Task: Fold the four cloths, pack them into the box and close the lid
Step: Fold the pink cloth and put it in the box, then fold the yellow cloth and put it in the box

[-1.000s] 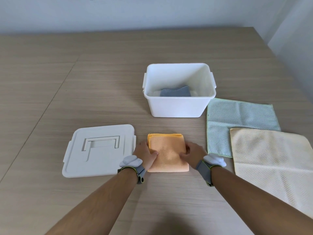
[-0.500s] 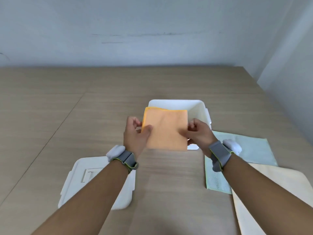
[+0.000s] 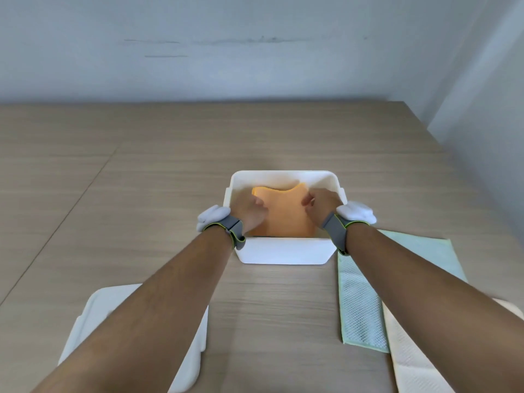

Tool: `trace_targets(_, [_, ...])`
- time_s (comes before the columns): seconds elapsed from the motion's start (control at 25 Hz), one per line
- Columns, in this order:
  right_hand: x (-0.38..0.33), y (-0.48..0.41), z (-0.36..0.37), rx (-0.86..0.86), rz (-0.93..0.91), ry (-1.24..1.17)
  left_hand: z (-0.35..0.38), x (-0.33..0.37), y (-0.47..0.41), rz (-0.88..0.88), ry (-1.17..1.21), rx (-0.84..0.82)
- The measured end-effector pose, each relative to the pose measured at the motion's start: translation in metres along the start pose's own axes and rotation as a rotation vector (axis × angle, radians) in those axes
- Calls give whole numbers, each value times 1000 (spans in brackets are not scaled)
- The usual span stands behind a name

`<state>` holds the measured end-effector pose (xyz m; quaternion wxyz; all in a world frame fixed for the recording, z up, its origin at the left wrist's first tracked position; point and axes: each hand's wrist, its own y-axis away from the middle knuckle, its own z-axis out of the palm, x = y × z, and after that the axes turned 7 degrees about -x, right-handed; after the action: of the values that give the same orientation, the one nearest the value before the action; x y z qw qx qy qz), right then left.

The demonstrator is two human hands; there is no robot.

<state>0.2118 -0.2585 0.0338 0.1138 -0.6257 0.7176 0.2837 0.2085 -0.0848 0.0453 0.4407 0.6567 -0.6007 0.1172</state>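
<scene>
While your left hand point(image 3: 249, 212) and right hand point(image 3: 319, 205) pinch the folded orange cloth point(image 3: 283, 217) by its side edges inside the white box point(image 3: 283, 252), lower it level, flat against the bottom.

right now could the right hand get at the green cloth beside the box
Probably yes, once it lets go: the right hand is in the box on the orange cloth, and the green cloth lies flat with only the right forearm above it.

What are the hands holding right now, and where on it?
The folded orange cloth, inside the white box: left hand on its left edge, right hand on its right edge.
</scene>
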Motion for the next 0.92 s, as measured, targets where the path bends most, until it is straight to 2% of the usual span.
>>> trace_targets(0.08, [-1,-1,2,-60,-33,129,4,1,-3,-23,-88,9])
trace_targets(0.16, [-3,4,-2,-5,-88,123,2,7,1,45,-8,109])
trace_targets(0.32, [5,28,-39,294,-126,-166,10,37,27,312,89,257])
trace_targets(0.44, [55,62,-73,536,-33,-347,55,63,63,534,94,206])
trace_targets(0.56, [138,103,-85,636,185,-348,123,67,89,563,40,21])
trace_targets(0.64, [206,141,-80,629,364,-276,174,59,106,482,-34,-144])
trace_targets(0.76, [293,191,-55,484,586,-197,236,32,131,374,-197,-320])
trace_targets(0.92, [359,235,-21,200,653,-38,277,15,140,210,-266,-294])
